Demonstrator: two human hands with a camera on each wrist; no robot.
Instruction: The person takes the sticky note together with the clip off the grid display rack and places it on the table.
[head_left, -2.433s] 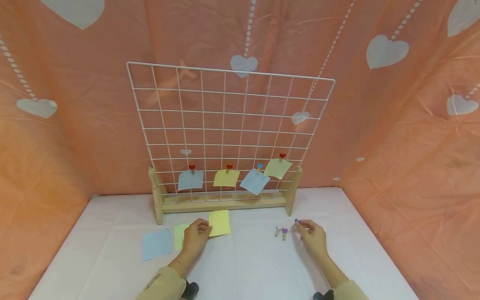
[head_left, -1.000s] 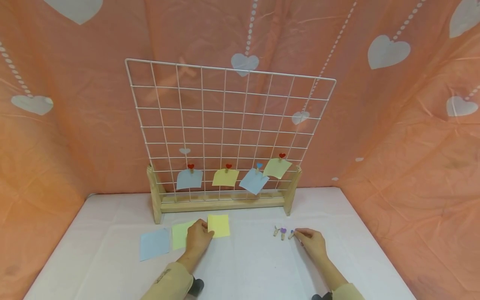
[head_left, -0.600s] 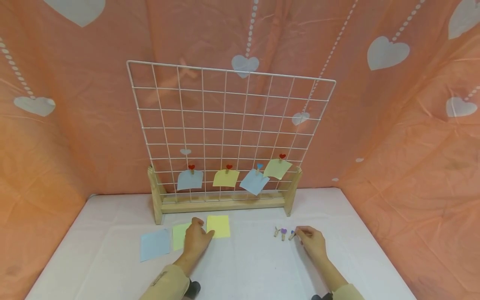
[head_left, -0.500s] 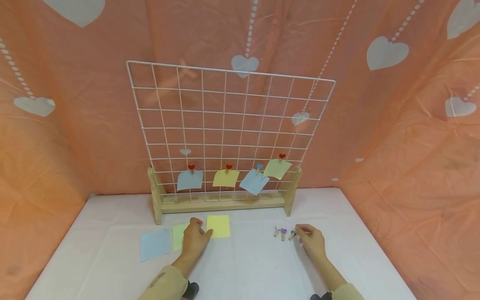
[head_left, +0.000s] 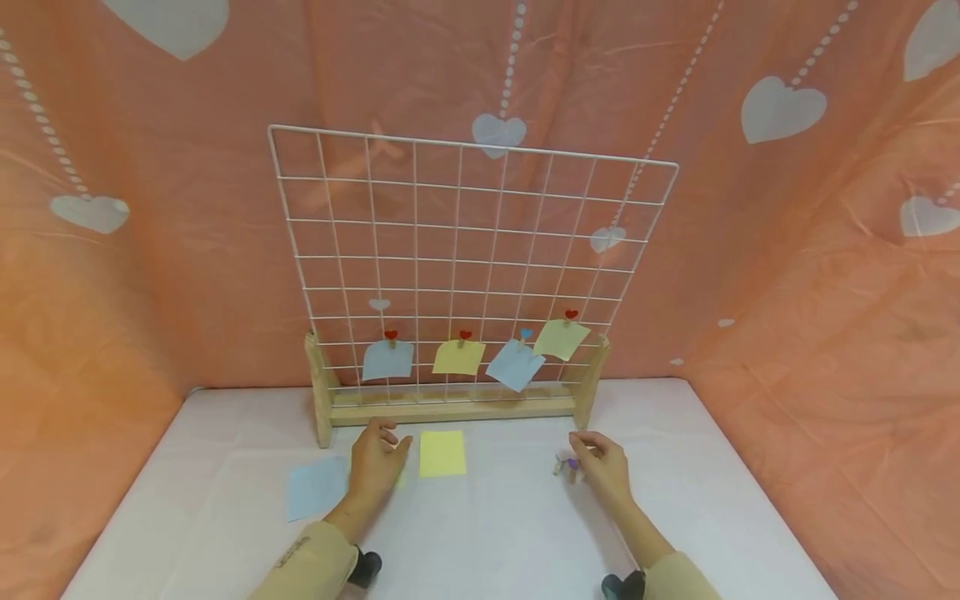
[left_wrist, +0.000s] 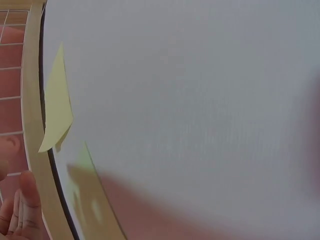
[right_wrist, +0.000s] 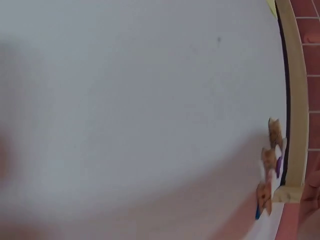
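Observation:
My left hand [head_left: 373,461] hovers over a light green sticky note [head_left: 401,478], most of which it hides, with thumb and fingers apart and nothing held. To its right lies a yellow sticky note [head_left: 442,454], one edge lifted in the left wrist view. A blue sticky note [head_left: 315,487] lies on its left, partly covered. My right hand [head_left: 604,473] is above the small wooden clothespins, fingers loosely bent and holding nothing. The right wrist view shows three pins on the cloth: a plain-looking one [right_wrist: 275,132], one with a purple heart [right_wrist: 270,158] and one with blue trim [right_wrist: 264,198].
Behind the hands stands a white wire grid [head_left: 457,242] in a wooden base [head_left: 453,410]. Heart clothespins hold several notes on its lower rows, including a blue note [head_left: 387,362] and a yellow note [head_left: 459,358]. An orange curtain [head_left: 705,250] encloses the white tablecloth [head_left: 495,533].
My left hand has released the yellow note and moved left over the green one. My right hand has set the blue clothespin beside the others, let go and shifted left above them.

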